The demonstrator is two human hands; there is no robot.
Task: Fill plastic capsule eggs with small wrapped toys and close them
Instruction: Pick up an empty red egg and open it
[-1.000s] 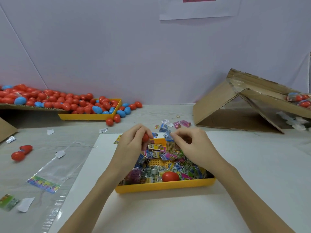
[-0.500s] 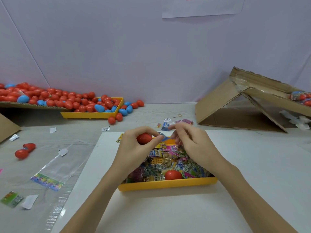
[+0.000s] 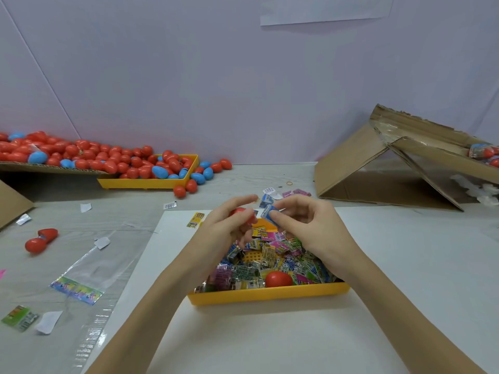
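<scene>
Pinching light, crinkly wrapped toy (image 3: 268,211) by edge, right hand (image 3: 310,228); left hand (image 3: 226,228) cradling slippery red egg (image 3: 241,213).

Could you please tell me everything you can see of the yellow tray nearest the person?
The yellow tray is a shallow rectangular bin that looks like moulded plastic, with a low plain front wall and a dotted, perforated-looking floor showing through a gap in its load. It sits flat on a white sheet, long side toward the person. Small wrapped toys in mixed colours nearly fill it, and one red egg piece lies among them near the front wall. Both hands hover above its far end; whether either forearm touches it cannot be told.
</scene>
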